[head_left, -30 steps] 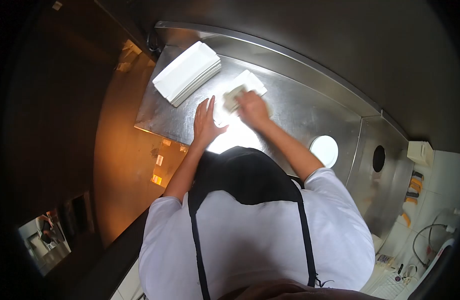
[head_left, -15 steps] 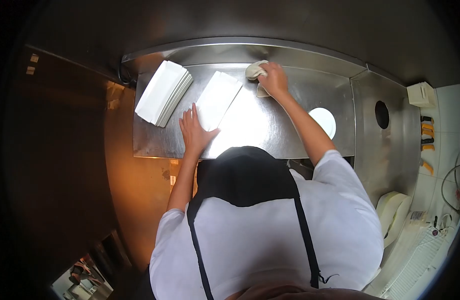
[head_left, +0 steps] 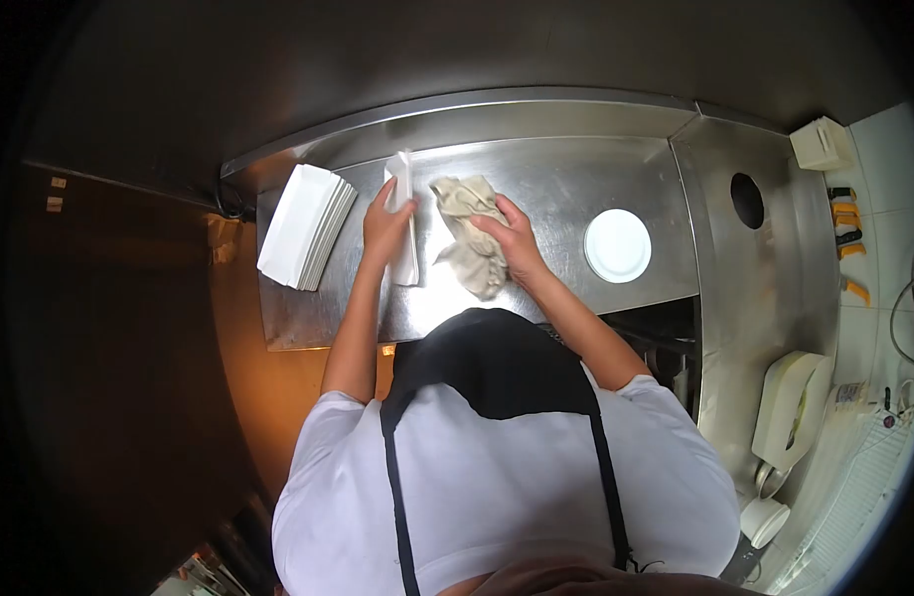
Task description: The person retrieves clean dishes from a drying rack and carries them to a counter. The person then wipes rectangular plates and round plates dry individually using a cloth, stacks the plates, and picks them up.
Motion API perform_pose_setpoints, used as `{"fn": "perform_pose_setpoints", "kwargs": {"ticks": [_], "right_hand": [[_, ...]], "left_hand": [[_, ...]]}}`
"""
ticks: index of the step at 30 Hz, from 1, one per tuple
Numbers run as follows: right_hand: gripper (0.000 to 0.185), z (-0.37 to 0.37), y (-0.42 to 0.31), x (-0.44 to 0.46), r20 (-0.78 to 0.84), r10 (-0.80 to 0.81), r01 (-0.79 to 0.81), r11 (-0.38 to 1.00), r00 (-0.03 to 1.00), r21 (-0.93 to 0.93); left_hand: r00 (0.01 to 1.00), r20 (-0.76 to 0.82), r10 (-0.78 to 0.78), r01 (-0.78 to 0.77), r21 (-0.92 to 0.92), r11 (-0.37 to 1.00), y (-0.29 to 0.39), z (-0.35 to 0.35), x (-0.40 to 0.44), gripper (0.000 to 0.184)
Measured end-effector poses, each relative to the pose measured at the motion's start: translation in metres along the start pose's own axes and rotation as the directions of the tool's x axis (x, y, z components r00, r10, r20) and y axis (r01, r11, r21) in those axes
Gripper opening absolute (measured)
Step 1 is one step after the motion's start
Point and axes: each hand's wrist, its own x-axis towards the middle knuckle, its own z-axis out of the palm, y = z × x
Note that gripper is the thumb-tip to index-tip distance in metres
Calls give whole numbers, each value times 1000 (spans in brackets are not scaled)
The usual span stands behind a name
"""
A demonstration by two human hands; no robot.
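My left hand (head_left: 385, 226) grips a white rectangular plate (head_left: 405, 260), which is tipped up on its edge over the steel counter. Crumpled beige cloth (head_left: 469, 248) hangs from my right hand (head_left: 514, 238), its fingers closed round the right side of the cloth, just right of the plate. A stack of several white rectangular plates (head_left: 303, 223) stands to the left of my left hand. Farther right on the counter lies a round white plate (head_left: 618, 245).
The steel counter (head_left: 546, 179) has a raised back edge. A second steel surface with a dark round hole (head_left: 747, 201) adjoins it on the right. Several orange- and black-handled tools (head_left: 846, 236) hang on the tiled wall, below a white box (head_left: 822, 145).
My left hand has taken hold of the rectangular plate and tipped it up from lying flat. My right hand has come back from the counter's rear with the cloth. The view has turned.
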Motion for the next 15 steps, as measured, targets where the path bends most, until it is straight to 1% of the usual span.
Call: {"fn": "perform_pose_setpoints", "kwargs": {"ticks": [1,2,3,4,5,7,9,11,13,14,15], "right_hand": [[46,10,-1,3,40,-125,130,980,991,-152],[48,22,-1,6,101,-241,260,919,965,-295],[52,37,0,2,216,-403,456,738,889,-497],[55,52,-2,-4,422,-454,609,434,784,-664],[55,65,-4,-12,497,-551,725,340,670,-599],[60,71,-6,-15,565,-561,779,267,605,-568],[62,80,-17,0,540,-582,747,189,609,-638],[61,91,-38,17,507,-612,710,129,606,-692],[58,102,-50,45,377,-683,658,202,626,-726],[58,107,-48,54,291,-669,617,317,684,-720],[57,113,-45,59,205,-639,567,432,741,-702]], "left_hand": [[987,113,-115,151,-402,903,12,-2,-2,74],[978,197,-73,191,-687,701,23,4,-11,68],[966,260,-2,237,-879,414,47,8,-23,64],[892,410,189,377,-907,189,39,7,-16,69],[761,534,368,567,-824,22,32,5,-10,74],[800,525,291,542,-840,26,76,0,-40,74],[906,323,273,299,-946,128,66,21,-40,79],[961,104,258,42,-971,235,46,30,-48,84],[986,144,84,114,-952,284,64,10,-71,81],[983,145,108,105,-945,311,84,2,-88,77],[990,110,82,79,-946,314,88,-1,-94,77]]}}
